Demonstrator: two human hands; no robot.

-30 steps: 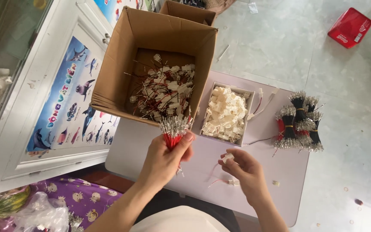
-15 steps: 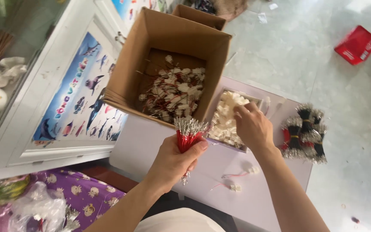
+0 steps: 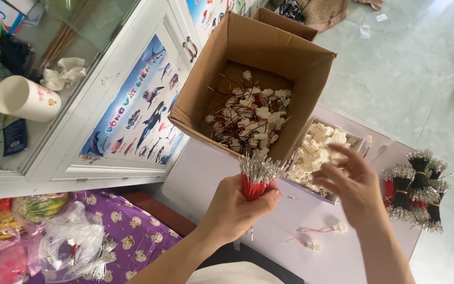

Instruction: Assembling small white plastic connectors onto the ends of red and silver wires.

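Left hand [image 3: 232, 210] is clamped round a bundle of red wires [image 3: 256, 181], metal tips up, held above the near edge of the purple table [image 3: 195, 179]. Right hand [image 3: 350, 186] hovers with fingers spread and loose over the tray [image 3: 319, 150] of white connectors; whether anything is pinched between them cannot be told, motion blur. Cardboard box [image 3: 261, 58] behind the tray holds a heap of finished wire-and-connector pieces. Two more finished pieces [image 3: 321, 236] lie loose on the table near the right wrist. Tied black and red bundles [image 3: 416, 189] wait at the far right. Judgement: well under way, a fair heap done; the held bundle and the tied ones are left
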